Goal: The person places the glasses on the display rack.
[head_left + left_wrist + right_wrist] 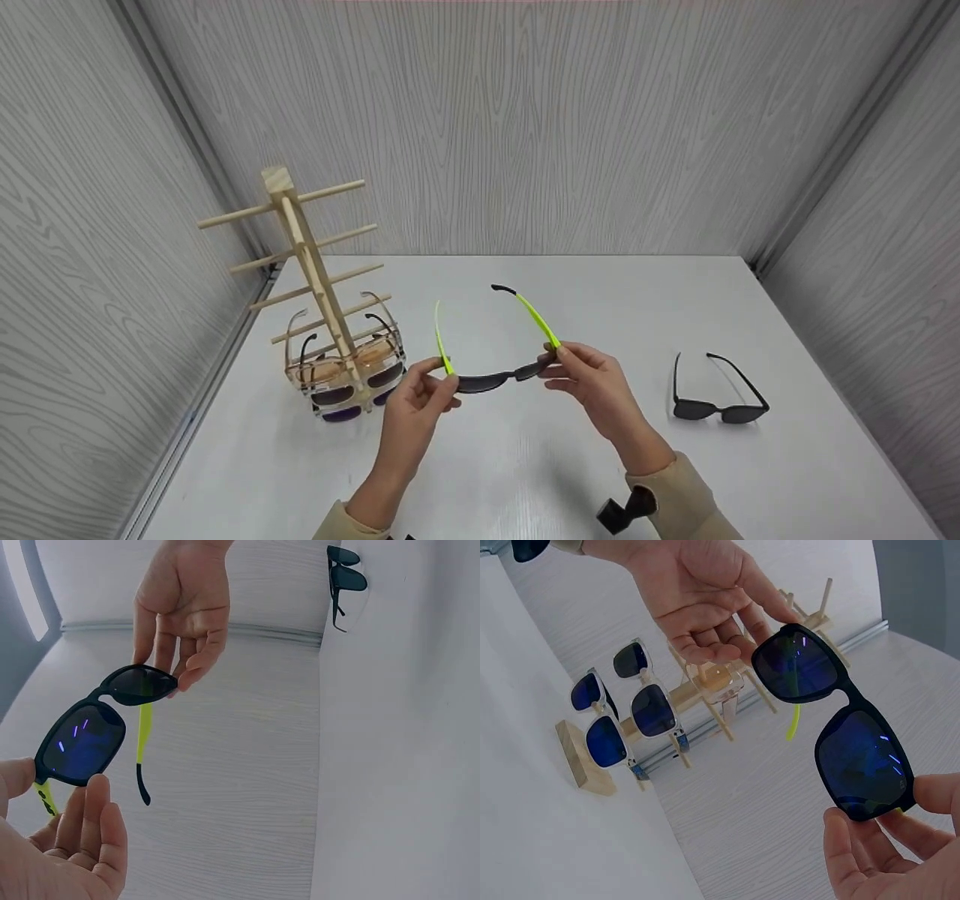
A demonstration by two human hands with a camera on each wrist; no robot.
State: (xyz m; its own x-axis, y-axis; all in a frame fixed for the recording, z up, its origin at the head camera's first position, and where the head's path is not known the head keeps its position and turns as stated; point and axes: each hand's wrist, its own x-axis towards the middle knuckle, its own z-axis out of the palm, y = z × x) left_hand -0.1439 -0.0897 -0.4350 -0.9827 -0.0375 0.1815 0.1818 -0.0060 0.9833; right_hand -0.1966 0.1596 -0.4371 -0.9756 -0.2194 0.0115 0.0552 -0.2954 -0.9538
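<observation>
The shades (482, 384) are over the table (637, 300); the left hand (415, 409) pinches one end, the right hand (600, 386) the other. The left green leg (441, 337) has black marks (46, 799), too small to read. A rack (309, 251) stands left.

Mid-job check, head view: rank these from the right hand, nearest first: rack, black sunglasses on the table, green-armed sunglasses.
1. Green-armed sunglasses: nearest, touching the right hand, which pinches their right end.
2. Black sunglasses: next, off to that hand's right.
3. Rack: farthest, over on the left side.
</observation>
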